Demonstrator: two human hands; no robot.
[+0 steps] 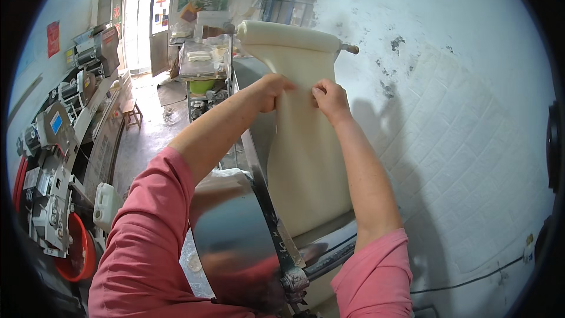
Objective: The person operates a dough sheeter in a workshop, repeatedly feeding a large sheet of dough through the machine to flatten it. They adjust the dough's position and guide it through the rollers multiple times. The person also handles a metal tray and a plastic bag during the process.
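A wide, pale dough sheet [309, 176] runs down from a dough roll [289, 36] wound on a wooden rolling pin [351, 48] into the dough-sheeting machine [238, 238] before me. My left hand [273, 92] grips the sheet's left edge, its fingers partly hidden against the dough. Across from it, my right hand [330, 99] pinches the sheet on its right side with thumb and curled fingers. Between my hands the dough is drawn narrower than below. The machine's curved, shiny metal cover reflects my pink sleeves.
A whitewashed wall [468, 141] stands close on the right. Behind the machine is a work table [203, 68] with dough pieces. Several machines [57, 128] line the left side, near a red basin [79, 247] and a plastic jug [106, 205]. A wooden stool [131, 108] stands farther back.
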